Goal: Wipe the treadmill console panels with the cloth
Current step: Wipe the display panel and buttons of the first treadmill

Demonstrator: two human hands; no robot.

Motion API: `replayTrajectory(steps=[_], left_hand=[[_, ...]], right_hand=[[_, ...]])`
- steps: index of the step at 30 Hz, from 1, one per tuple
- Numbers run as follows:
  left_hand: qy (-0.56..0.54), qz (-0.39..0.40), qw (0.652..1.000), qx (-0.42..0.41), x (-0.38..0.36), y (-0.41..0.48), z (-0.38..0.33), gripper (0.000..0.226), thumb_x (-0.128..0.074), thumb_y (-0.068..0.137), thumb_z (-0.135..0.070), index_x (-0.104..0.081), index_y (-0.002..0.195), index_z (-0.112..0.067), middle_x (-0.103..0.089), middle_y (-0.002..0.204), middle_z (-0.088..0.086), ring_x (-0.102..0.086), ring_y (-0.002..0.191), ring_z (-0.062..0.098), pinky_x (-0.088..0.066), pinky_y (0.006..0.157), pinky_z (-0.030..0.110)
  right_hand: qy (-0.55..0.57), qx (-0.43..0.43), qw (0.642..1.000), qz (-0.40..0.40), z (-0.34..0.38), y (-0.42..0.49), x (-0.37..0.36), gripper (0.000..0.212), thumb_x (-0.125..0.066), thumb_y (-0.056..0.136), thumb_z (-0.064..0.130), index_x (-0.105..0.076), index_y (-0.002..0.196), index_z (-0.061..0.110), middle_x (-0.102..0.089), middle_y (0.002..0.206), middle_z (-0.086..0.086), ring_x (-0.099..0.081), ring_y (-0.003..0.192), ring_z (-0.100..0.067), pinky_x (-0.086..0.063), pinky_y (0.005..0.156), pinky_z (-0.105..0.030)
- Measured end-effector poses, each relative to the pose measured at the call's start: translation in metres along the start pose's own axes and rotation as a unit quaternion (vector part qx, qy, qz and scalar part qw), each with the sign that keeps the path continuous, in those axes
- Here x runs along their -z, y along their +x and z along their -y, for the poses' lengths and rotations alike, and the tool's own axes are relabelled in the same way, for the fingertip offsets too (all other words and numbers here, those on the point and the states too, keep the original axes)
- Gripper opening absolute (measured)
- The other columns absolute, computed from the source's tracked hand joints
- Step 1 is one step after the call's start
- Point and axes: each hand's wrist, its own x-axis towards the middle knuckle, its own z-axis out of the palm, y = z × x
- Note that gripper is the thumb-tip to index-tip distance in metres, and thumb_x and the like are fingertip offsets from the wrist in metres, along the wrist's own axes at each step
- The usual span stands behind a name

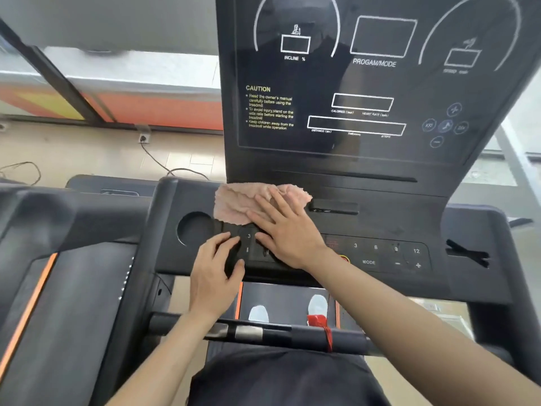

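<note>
My right hand (288, 230) lies palm down, with its fingers straight and spread, on the pink fluffy cloth (237, 203). It presses the cloth against the black lower console deck (389, 227) and pinches nothing. Most of the cloth bunches out beyond my fingertips and to their left. Its far edge touches the foot of the black upright display panel (351, 83), which rises straight ahead of that hand.

My left hand (213, 273) sits just beside the right wrist, on its near left. Its loosely bent fingers rest on the dark keypad strip (247, 244) and the thumb lies near the deck's front edge; it holds nothing. A round recessed cup holder (194, 228) is just left of the cloth and ahead of the left fingers.

To the right of my right wrist runs the row of numbered buttons (386, 256) marked 3, 6, 9 and 12. Under both forearms crosses the black handlebar (292, 335), with a red strap (322, 326) tied on it.
</note>
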Motion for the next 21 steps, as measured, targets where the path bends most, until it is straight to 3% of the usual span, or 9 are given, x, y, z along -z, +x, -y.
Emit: replayTrajectory(steps=[2, 8, 14, 21], left_hand=[[0.013, -0.006, 1.000, 0.009, -0.008, -0.007, -0.003, 0.049, -0.059, 0.089, -0.032, -0.065, 0.134, -0.013, -0.058, 0.139, 0.004, -0.053, 0.131, 0.022, -0.042, 0.111, 0.033], [0.078, -0.004, 0.997, -0.002, -0.025, -0.018, -0.006, 0.064, -0.058, 0.086, -0.045, -0.060, 0.138, -0.008, -0.054, 0.147, 0.012, -0.044, 0.142, 0.035, -0.044, 0.111, 0.049], [0.106, -0.011, 0.994, -0.007, -0.032, -0.024, -0.007, 0.066, -0.056, 0.088, -0.046, -0.056, 0.143, -0.008, -0.048, 0.153, 0.014, -0.037, 0.149, 0.036, -0.041, 0.113, 0.052], [0.107, -0.037, 0.994, -0.006, -0.042, -0.028, -0.007, 0.067, -0.055, 0.090, -0.042, -0.052, 0.146, -0.006, -0.044, 0.156, 0.017, -0.032, 0.151, 0.039, -0.035, 0.119, 0.056]], right_hand=[[-0.022, -0.031, 0.999, -0.003, -0.015, -0.014, 0.005, 0.057, -0.024, 0.106, 0.056, -0.035, 0.156, 0.031, -0.023, 0.168, -0.004, -0.010, 0.158, -0.031, -0.009, 0.127, -0.055], [-0.032, -0.121, 0.992, 0.000, -0.063, -0.076, 0.008, 0.054, -0.022, 0.107, 0.052, -0.043, 0.153, 0.033, -0.026, 0.167, -0.005, -0.018, 0.156, -0.029, -0.007, 0.128, -0.052], [-0.005, -0.225, 0.974, -0.006, -0.085, -0.122, 0.001, 0.050, -0.024, 0.108, 0.049, -0.043, 0.152, 0.036, -0.027, 0.167, -0.007, -0.022, 0.155, -0.032, -0.013, 0.126, -0.055], [0.070, -0.409, 0.910, 0.004, -0.124, -0.185, -0.005, 0.057, -0.016, 0.104, 0.046, -0.041, 0.153, 0.032, -0.033, 0.165, -0.004, -0.026, 0.153, -0.030, -0.018, 0.123, -0.055]])
